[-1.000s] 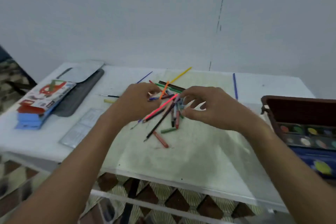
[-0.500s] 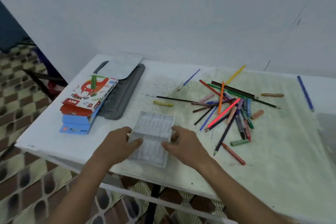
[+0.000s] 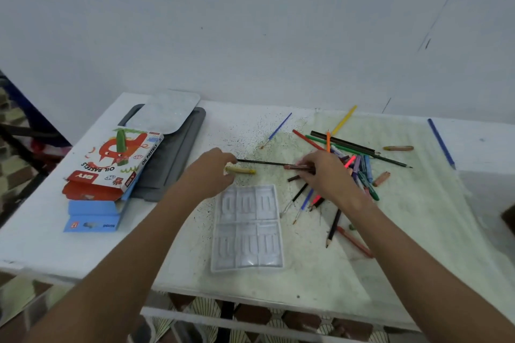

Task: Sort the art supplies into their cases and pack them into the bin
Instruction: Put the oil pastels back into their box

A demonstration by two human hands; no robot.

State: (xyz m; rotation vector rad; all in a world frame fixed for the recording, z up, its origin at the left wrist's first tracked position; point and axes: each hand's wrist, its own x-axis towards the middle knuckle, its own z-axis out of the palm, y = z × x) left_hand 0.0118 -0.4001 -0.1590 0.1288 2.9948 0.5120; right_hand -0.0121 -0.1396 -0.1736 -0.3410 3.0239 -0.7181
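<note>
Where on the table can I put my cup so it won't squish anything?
Bare spots: the near right of the table, past the pencil pile; the near left corner, in front of the blue box. Crowded: the middle, with the tray, both hands and the pencils.

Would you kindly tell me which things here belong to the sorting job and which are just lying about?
Job: yellow crayon, clear tray, pencil pile, oil pastels box, grey case.
Lying about: wall, patterned floor.
</note>
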